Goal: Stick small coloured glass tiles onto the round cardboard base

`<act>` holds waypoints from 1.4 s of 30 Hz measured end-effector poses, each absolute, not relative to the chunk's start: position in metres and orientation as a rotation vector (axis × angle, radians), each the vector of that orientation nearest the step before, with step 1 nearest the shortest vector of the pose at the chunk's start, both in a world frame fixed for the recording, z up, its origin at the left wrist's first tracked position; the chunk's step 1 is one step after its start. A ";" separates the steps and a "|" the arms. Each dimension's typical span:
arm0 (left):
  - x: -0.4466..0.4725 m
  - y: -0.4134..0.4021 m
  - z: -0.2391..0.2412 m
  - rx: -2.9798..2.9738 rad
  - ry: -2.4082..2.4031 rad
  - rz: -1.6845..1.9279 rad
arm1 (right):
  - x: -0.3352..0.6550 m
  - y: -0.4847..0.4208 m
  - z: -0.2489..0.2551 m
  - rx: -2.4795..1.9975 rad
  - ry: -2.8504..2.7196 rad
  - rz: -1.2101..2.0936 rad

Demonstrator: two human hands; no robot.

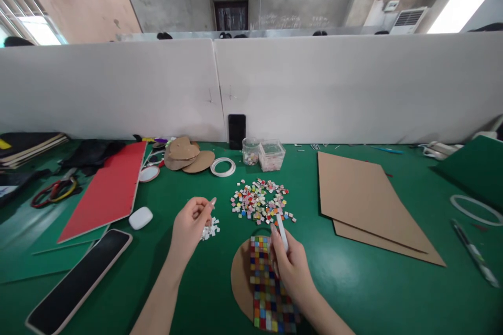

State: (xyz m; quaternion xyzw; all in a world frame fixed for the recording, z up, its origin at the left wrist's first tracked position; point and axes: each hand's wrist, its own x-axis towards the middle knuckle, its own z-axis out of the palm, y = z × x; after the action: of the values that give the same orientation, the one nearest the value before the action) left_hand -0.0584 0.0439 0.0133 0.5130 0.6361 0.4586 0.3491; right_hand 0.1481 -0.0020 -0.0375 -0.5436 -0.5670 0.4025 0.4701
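My left hand (191, 226) is closed in a pinch above a small heap of white tile pieces (212, 230); whatever its fingertips hold is too small to make out. In my right hand (294, 267) is a slim white stick-like tool (282, 233), pointing up and away. That hand is at the right edge of a multicoloured mosaic tile sheet (261, 282), and its lower fingers are hidden. The sheet overlaps a round cardboard disc (240, 280). Beyond both hands, many loose coloured mosaic tiles (257, 199) lie scattered on the green table.
Clear plastic boxes (272, 156), a tape roll (222, 167) and cardboard rounds (183, 152) stand farther back. Cardboard sheets (353, 188) lie to the right. Leftward are a red board (106, 188), scissors (55, 191), a white case (140, 218) and a long black-topped object (80, 282).
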 end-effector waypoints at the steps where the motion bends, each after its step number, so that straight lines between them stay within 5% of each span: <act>1: -0.062 0.045 0.012 1.381 1.697 1.168 | 0.148 -0.002 -0.037 -1.330 -1.384 0.998; 22: -0.089 0.047 0.009 1.765 1.990 0.365 | 0.153 0.001 -0.034 -1.296 -1.334 1.041; 42: -0.083 0.046 0.008 1.841 2.001 0.304 | 0.160 0.007 -0.032 -1.294 -1.304 0.937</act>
State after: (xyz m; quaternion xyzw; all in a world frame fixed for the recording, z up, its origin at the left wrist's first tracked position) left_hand -0.0828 0.0461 0.0083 0.6591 0.7164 0.1088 0.2015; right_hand 0.1598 0.0066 -0.0320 -0.5384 -0.5423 0.3899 0.5138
